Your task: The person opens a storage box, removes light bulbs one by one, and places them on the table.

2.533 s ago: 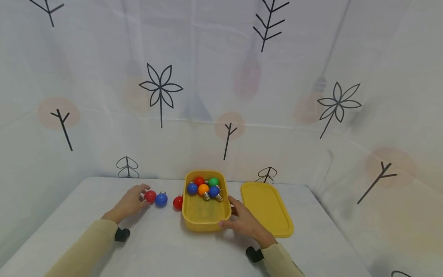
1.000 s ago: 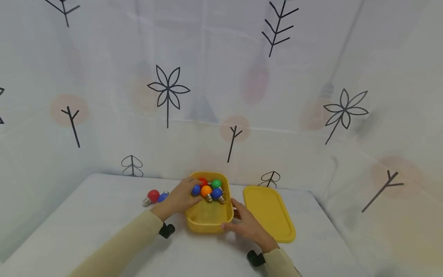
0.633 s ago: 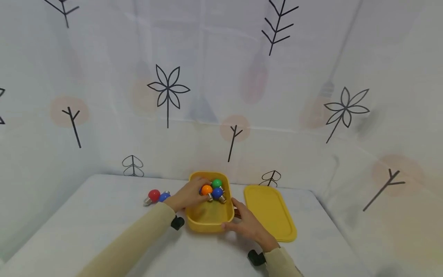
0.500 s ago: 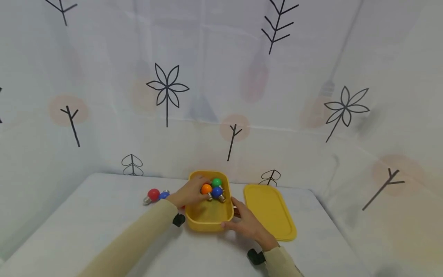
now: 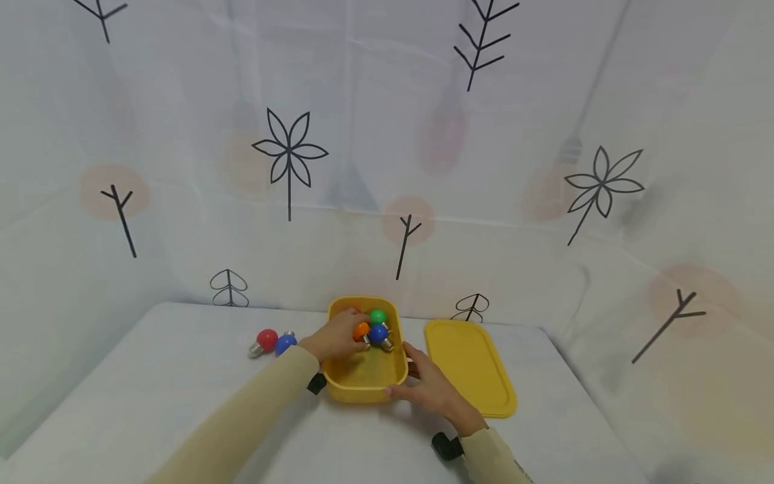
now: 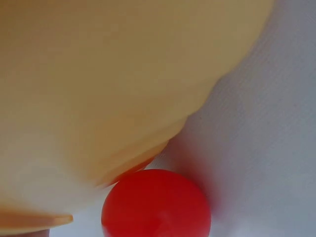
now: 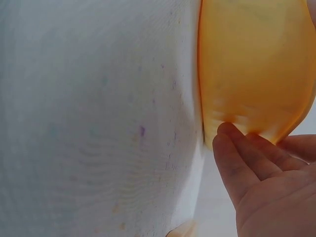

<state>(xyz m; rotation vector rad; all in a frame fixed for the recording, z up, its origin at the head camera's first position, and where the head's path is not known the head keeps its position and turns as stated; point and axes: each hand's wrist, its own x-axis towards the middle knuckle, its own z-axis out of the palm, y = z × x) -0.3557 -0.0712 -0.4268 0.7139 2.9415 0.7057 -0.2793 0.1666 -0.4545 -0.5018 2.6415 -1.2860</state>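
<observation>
A yellow plastic box [image 5: 370, 374] holds small coloured light bulbs. My left hand [image 5: 337, 335] reaches over its left wall, thumb and fingers bent about the orange bulb [image 5: 361, 330]; the fingertips' contact is hidden. A green bulb [image 5: 377, 316] and a blue bulb [image 5: 379, 334] lie beside it, and other bulbs are covered by the hand. My right hand [image 5: 432, 386] holds the box at its near right corner, thumb in front. In the right wrist view, its fingers [image 7: 232, 153] touch the outer wall. Under the left wrist, a red bulb [image 6: 157, 205] rests on the table.
Left of the box, another red bulb [image 5: 267, 339] and a blue bulb [image 5: 286, 343] lie side by side on the white table [image 5: 145, 396]. A flat yellow lid [image 5: 468, 366] lies to the right. A patterned cloth [image 5: 363, 148] hangs behind.
My left hand has moved from the red bulb at the left into the box, over its bulbs. It has shifted slightly further right in the last half second. My right hand keeps its place.
</observation>
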